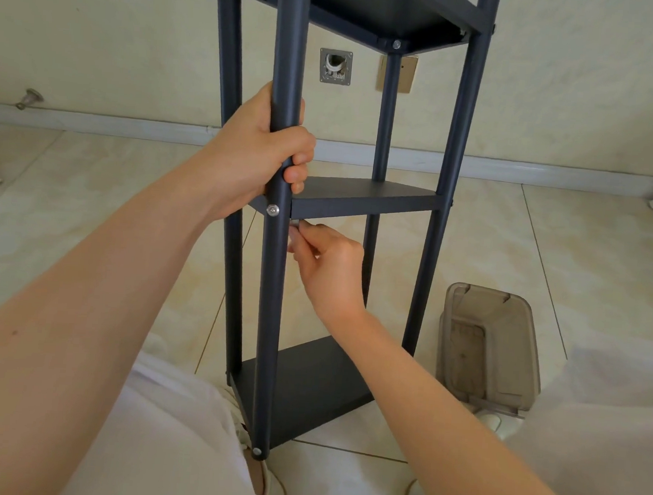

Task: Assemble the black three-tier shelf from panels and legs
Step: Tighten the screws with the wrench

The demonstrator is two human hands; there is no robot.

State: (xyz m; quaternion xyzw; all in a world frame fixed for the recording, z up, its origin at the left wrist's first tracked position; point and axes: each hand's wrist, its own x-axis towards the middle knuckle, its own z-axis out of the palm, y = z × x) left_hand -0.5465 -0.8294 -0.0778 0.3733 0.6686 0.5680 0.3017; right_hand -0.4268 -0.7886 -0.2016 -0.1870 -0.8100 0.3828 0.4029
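Fingers (pixel 298 176): leg (pixel 290 34) gripped by left hand (pixel 262 144), metal bit (pixel 294 225) pinched by right hand (pixel 327 264).
Pale tiled floor (pixel 547 241), cream wall (pixel 139 25); black shelf (pixel 357 211) is stood upright, three panels (pixel 309 380) fitted.

your left hand (pixel 264 148) is gripping the shelf's (pixel 362 201) front leg (pixel 289 53); your right hand (pixel 329 264) is pinching a small metal piece (pixel 295 224) under the middle panel.
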